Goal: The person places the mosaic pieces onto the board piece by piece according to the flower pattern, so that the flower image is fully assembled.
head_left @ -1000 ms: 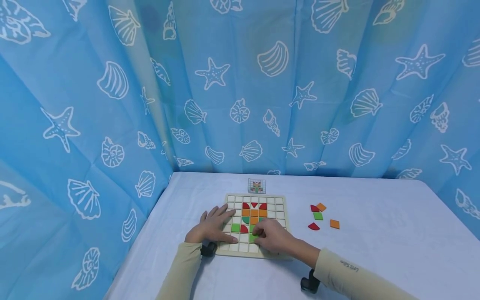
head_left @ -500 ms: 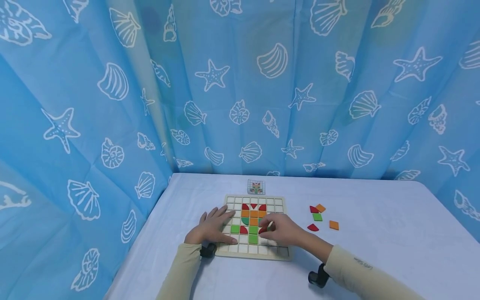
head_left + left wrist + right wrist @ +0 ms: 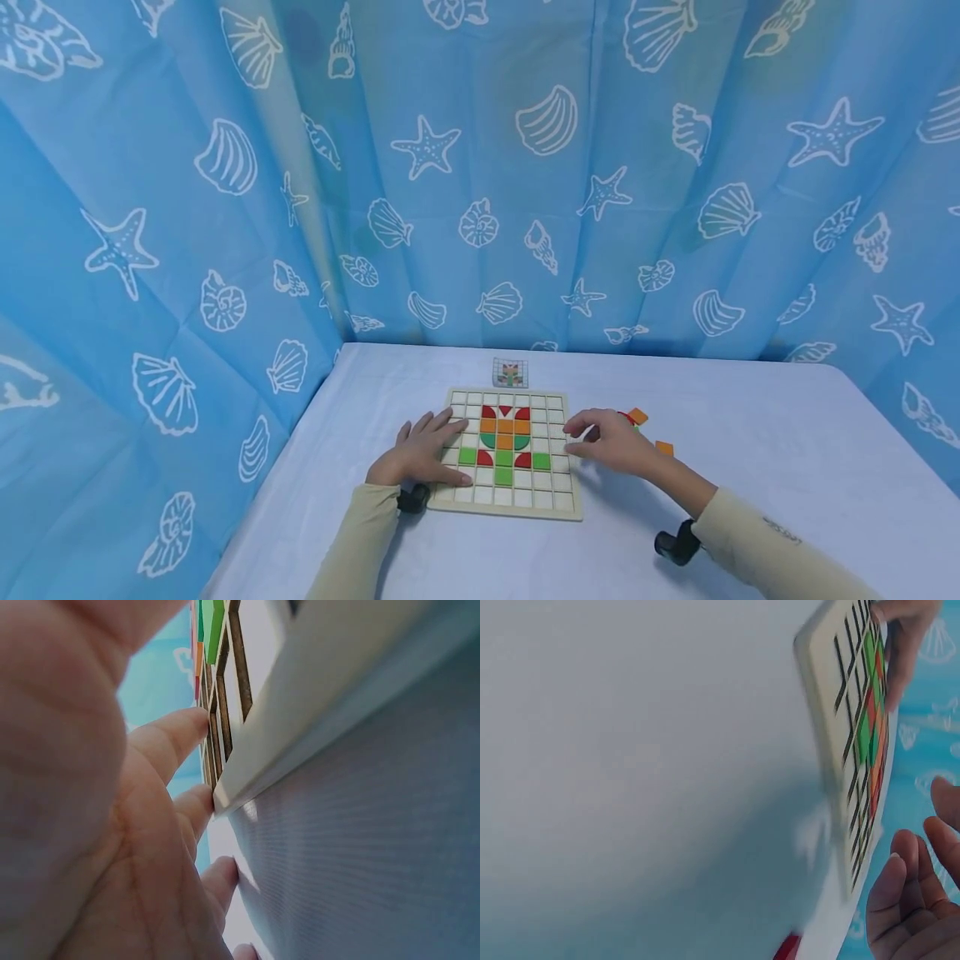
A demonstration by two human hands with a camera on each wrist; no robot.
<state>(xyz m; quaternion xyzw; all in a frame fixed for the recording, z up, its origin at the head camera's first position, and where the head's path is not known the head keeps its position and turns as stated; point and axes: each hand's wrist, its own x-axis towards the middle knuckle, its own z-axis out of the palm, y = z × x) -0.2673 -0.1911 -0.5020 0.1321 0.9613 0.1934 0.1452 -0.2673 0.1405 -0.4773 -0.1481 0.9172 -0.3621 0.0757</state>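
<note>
A cream grid board point(image 3: 517, 511) lies on the white table with coloured tiles set in its cells. They form a pattern of red, orange and green squares, a triangle and rounded pieces, with a green square point(image 3: 541, 461) at its right side. My left hand point(image 3: 416, 454) rests spread on the board's left edge, thumb on the lower cells. Just off the board's right edge hovers my right hand point(image 3: 618, 443), fingers loosely bent. In the right wrist view its thumb and fingers stand apart, with nothing seen between them.
Behind the right hand lie loose tiles: an orange square point(image 3: 638, 416), another orange tile point(image 3: 664, 447) and a partly hidden red one. A red tile point(image 3: 787, 947) shows in the right wrist view. A small pattern card point(image 3: 510, 372) lies behind the board; a blue shell-print curtain point(image 3: 480, 167) hangs beyond.
My right hand has moved right, off the board toward the loose tiles. The red rounded tile and green square that it covered now show on the board. The left hand has stayed put.
</note>
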